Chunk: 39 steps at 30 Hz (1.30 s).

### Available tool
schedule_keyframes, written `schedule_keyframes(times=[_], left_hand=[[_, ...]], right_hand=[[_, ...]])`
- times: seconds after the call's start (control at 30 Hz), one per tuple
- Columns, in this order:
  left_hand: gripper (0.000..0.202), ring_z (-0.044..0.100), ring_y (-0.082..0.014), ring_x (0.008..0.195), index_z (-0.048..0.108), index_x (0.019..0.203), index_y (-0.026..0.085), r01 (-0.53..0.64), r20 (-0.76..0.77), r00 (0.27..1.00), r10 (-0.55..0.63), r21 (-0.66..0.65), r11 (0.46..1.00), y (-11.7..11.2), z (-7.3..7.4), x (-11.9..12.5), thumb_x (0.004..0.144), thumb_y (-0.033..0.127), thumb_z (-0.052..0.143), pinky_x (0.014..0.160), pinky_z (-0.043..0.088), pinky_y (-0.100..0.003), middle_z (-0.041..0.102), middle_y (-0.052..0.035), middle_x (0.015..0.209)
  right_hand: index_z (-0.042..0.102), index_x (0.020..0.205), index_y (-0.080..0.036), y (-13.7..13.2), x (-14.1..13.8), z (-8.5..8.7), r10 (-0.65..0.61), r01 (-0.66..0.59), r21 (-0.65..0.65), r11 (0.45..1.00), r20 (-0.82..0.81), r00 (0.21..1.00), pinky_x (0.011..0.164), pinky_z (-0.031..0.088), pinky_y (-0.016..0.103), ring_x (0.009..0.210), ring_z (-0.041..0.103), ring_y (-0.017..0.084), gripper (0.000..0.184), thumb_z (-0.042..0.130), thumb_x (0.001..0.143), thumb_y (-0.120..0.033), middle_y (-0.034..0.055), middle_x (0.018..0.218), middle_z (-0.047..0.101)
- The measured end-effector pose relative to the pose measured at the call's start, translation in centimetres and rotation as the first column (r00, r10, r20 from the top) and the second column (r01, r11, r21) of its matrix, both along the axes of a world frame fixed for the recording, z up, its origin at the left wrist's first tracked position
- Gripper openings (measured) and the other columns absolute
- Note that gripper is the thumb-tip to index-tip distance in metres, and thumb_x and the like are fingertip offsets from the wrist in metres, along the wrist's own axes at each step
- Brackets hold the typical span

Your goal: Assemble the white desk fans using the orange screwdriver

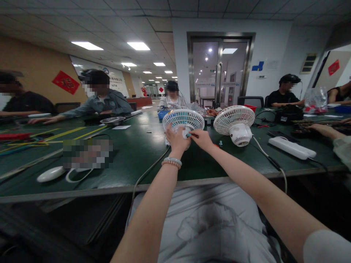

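Observation:
A small white electric fan stands in front of me with its back and motor housing turned my way. My left hand, wearing bracelets, is closed around its motor housing, which hides most of that part. My right hand pinches a small light-blue piece against the back of the housing. Its exact kind is too small to make out. A second white fan stands to the right, also back-on. Between the fans, a small light-blue piece sits on the green table.
A white power strip lies at the right, a white computer mouse at the left. A cable hangs over the front edge. A metal bowl and a blue box stand farther back. Several people sit around the table.

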<state>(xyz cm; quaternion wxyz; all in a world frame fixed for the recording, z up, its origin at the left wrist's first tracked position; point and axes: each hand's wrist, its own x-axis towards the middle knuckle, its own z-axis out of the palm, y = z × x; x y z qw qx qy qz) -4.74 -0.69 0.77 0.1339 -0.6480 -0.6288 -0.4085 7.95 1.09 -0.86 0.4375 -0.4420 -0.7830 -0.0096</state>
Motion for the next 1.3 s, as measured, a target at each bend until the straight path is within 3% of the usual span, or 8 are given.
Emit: schedule_keyframes(times=[0.2, 0.33, 0.5, 0.67, 0.8, 1.03, 1.17, 1.3], left_hand=[[0.019, 0.024, -0.0309, 0.125, 0.066, 0.084, 0.028, 0.111, -0.062, 0.992, -0.108, 0.058, 0.992, 0.2, 0.0, -0.3, 0.067, 0.033, 0.06, 0.1, 0.028, -0.048, 0.025, -0.0009, 0.135], [0.017, 0.026, -0.0314, 0.123, 0.066, 0.081, 0.027, 0.127, -0.057, 0.991, -0.124, 0.059, 0.99, 0.5, -0.1, -0.5, 0.066, 0.032, 0.061, 0.097, 0.031, -0.048, 0.029, -0.002, 0.132], [0.016, 0.028, -0.0305, 0.123, 0.066, 0.081, 0.027, 0.105, -0.055, 0.993, -0.105, 0.003, 0.994, 0.1, 0.3, -0.2, 0.066, 0.032, 0.061, 0.098, 0.031, -0.047, 0.031, -0.0013, 0.132], [0.017, 0.03, -0.0292, 0.123, 0.066, 0.083, 0.028, 0.088, -0.074, 0.993, -0.089, -0.019, 0.996, 0.1, 0.4, -0.2, 0.067, 0.031, 0.06, 0.097, 0.032, -0.047, 0.033, -0.0007, 0.132], [0.016, 0.031, -0.0293, 0.121, 0.066, 0.081, 0.029, 0.114, -0.078, 0.991, -0.113, 0.011, 0.993, 0.3, 0.2, -0.4, 0.067, 0.031, 0.061, 0.096, 0.033, -0.046, 0.034, -0.0009, 0.13], [0.015, 0.034, -0.0295, 0.118, 0.066, 0.081, 0.029, 0.117, -0.104, 0.988, -0.111, 0.047, 0.992, 0.7, -0.2, -0.4, 0.067, 0.031, 0.061, 0.092, 0.034, -0.046, 0.036, -0.0021, 0.129], [0.016, 0.034, -0.0296, 0.117, 0.066, 0.082, 0.028, 0.12, -0.111, 0.987, -0.113, 0.06, 0.991, 0.9, -0.3, -0.5, 0.067, 0.032, 0.061, 0.091, 0.034, -0.045, 0.036, -0.0027, 0.128], [0.017, 0.034, -0.0296, 0.117, 0.066, 0.083, 0.029, 0.112, -0.113, 0.988, -0.106, 0.046, 0.993, 0.9, -0.2, -0.5, 0.067, 0.032, 0.061, 0.091, 0.034, -0.045, 0.036, -0.0026, 0.128]], right_hand=[[0.059, 0.111, -0.017, -0.3, 0.0, 0.4, -0.001, 0.001, -0.016, 1.0, 0.01, 1.0, 0.086, 0.041, 0.023, 0.092, 0.057, 0.014, 0.03, 0.048, 0.084, -0.026, 0.0051, 0.103, 0.064], [0.057, 0.114, -0.016, -0.4, 1.0, 1.5, 0.022, -0.018, -0.021, 1.0, 0.185, 0.983, 0.086, 0.04, 0.025, 0.095, 0.057, 0.016, 0.032, 0.049, 0.084, -0.026, 0.0071, 0.104, 0.063], [0.068, 0.088, -0.016, 0.3, 2.6, 1.7, 0.031, 0.098, -0.21, 0.973, 0.54, 0.841, 0.077, 0.042, 0.026, 0.087, 0.059, 0.02, 0.019, 0.053, 0.079, -0.023, 0.0082, 0.089, 0.067], [0.068, 0.091, -0.018, 0.5, 2.9, 1.2, 0.077, 0.179, -0.347, 0.921, 0.611, 0.788, 0.073, 0.044, 0.024, 0.086, 0.061, 0.02, 0.022, 0.063, 0.07, -0.024, 0.007, 0.092, 0.067], [0.068, 0.089, -0.017, 0.1, 2.6, 1.5, 0.088, 0.231, -0.401, 0.886, 0.636, 0.767, 0.07, 0.045, 0.023, 0.086, 0.061, 0.02, 0.02, 0.061, 0.07, -0.016, 0.0077, 0.093, 0.067], [0.066, 0.089, -0.012, 0.4, 2.4, 1.0, 0.026, 0.262, -0.36, 0.895, 0.629, 0.777, 0.077, 0.044, 0.025, 0.091, 0.06, 0.021, 0.018, 0.053, 0.076, -0.014, 0.0127, 0.094, 0.065], [0.059, 0.096, -0.013, 0.5, 2.2, 1.1, -0.098, 0.207, -0.194, 0.959, 0.459, 0.883, 0.081, 0.042, 0.029, 0.095, 0.057, 0.021, 0.021, 0.043, 0.083, -0.016, 0.0124, 0.099, 0.062], [0.055, 0.096, -0.014, 0.2, 1.6, 1.3, -0.079, 0.093, -0.035, 0.995, 0.285, 0.955, 0.082, 0.041, 0.03, 0.094, 0.054, 0.019, 0.017, 0.043, 0.084, -0.017, 0.0104, 0.099, 0.059]])
